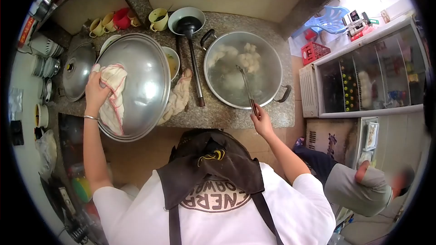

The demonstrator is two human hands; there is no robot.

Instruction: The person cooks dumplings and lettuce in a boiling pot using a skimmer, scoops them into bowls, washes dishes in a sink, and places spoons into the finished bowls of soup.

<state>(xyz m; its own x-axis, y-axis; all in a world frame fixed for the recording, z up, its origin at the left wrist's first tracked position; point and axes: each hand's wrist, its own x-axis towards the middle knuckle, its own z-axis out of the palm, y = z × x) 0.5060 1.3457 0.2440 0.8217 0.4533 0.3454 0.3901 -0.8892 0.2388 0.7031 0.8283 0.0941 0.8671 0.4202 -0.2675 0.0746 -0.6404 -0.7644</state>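
My left hand [96, 91] is closed on a large round metal lid [147, 79], with a white cloth [116, 79] bunched between the fingers and the lid. The lid is tilted up at the left of the counter. My right hand [262, 121] grips metal tongs [247, 88] by their near end. The tongs' tips reach into a wide metal pot [278, 70] of cloudy liquid, at the edge of some pale lumpy food [249, 59]. I cannot make out whether the tips pinch a piece.
A long-handled ladle [195, 68] rests in a bowl [200, 14] of dark liquid. Another twisted cloth [179, 97] lies on the stone counter [281, 120]. Yellow mugs [159, 19], a lidded pot [78, 70] and a smaller bowl [170, 56] stand around. At right are a glass-fronted fridge [368, 79] and a person [352, 186].
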